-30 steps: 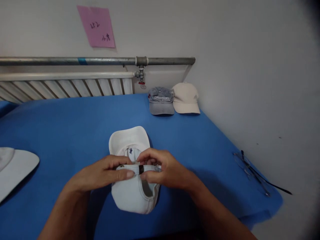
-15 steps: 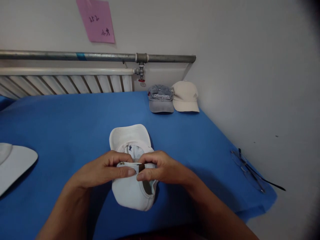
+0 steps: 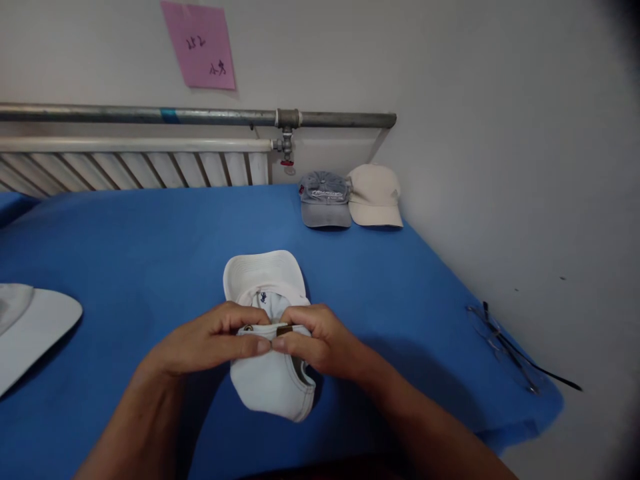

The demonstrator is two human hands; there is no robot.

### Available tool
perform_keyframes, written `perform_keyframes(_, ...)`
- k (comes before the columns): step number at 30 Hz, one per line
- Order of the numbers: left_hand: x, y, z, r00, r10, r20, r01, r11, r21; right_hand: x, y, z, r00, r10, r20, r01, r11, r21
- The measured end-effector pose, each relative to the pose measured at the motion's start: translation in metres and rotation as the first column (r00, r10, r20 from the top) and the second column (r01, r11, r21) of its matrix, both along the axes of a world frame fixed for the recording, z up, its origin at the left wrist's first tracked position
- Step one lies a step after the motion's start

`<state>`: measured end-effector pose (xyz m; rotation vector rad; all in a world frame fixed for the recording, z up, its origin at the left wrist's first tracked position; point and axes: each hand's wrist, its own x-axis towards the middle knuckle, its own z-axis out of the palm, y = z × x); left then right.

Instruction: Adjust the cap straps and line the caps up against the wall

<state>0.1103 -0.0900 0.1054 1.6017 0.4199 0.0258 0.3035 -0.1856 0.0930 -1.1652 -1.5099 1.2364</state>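
A white baseball cap (image 3: 273, 390) lies upside down on the blue surface, its brim pointing away from me and a small dark logo inside. My left hand (image 3: 220, 339) pinches the cap's back strap between thumb and fingers, beside a round metal eyelet. From the other side my right hand (image 3: 317, 340) grips the same strap, next to a brown patch on it. Both thumbs nearly meet at the middle of the strap. Part of the back opening shows below my right hand; the fingertips inside the cap are hidden.
A grey cap (image 3: 325, 203) and a beige cap (image 3: 376, 197) sit side by side at the far edge of the blue-covered table (image 3: 150, 253). Another white cap's brim (image 3: 47, 320) enters at left. Eyeglasses (image 3: 505, 347) lie at right by the wall. A radiator (image 3: 150, 170) stands behind.
My right thumb has shifted slightly and now covers the strap nearer my left thumb. The brown patch shows less below the strap's edge. The whole view has shifted a little.
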Motion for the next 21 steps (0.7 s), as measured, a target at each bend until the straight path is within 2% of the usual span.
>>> perform_keyframes(2,-0.001,0.0,-0.001,1.0,-0.003,0.012,0.003,1.0,-0.007,-0.002,0.0,-0.002,1.0,-0.026,-0.011,0.026,1.0,0.001)
perform_keyframes(8,-0.01,0.005,0.005,1.0,0.0,0.018,0.001,0.999,-0.032,0.004,0.003,-0.006,0.997,-0.07,-0.029,0.066,0.991,-0.116)
perform_keyframes(10,-0.013,0.006,0.005,0.998,0.039,0.054,-0.037,0.999,-0.035,0.008,0.003,-0.001,0.985,-0.172,-0.025,0.171,0.984,-0.05)
perform_keyframes(12,-0.014,0.007,0.004,0.99,0.076,0.118,-0.065,0.994,-0.091,0.01,0.002,0.01,0.96,-0.278,0.023,0.273,0.954,0.128)
perform_keyframes(13,-0.014,0.008,0.003,0.985,0.091,0.148,-0.071,0.989,-0.133,0.009,0.001,0.017,0.95,-0.304,0.074,0.279,0.929,0.242)
perform_keyframes(15,-0.014,0.008,-0.001,0.976,0.118,0.182,-0.078,0.973,-0.217,0.004,-0.002,0.032,0.934,-0.274,0.232,0.152,0.887,0.436)
perform_keyframes(16,-0.013,0.008,-0.002,0.974,0.132,0.187,-0.082,0.964,-0.252,0.0,-0.002,0.038,0.914,-0.253,0.318,0.071,0.87,0.488)
perform_keyframes(18,-0.013,0.009,-0.005,0.97,0.161,0.184,-0.099,0.946,-0.307,-0.008,-0.002,0.043,0.857,-0.252,0.449,-0.029,0.847,0.531)
perform_keyframes(21,-0.014,0.01,-0.009,0.967,0.184,0.176,-0.118,0.936,-0.332,-0.016,0.001,0.034,0.844,-0.247,0.476,-0.044,0.852,0.521)
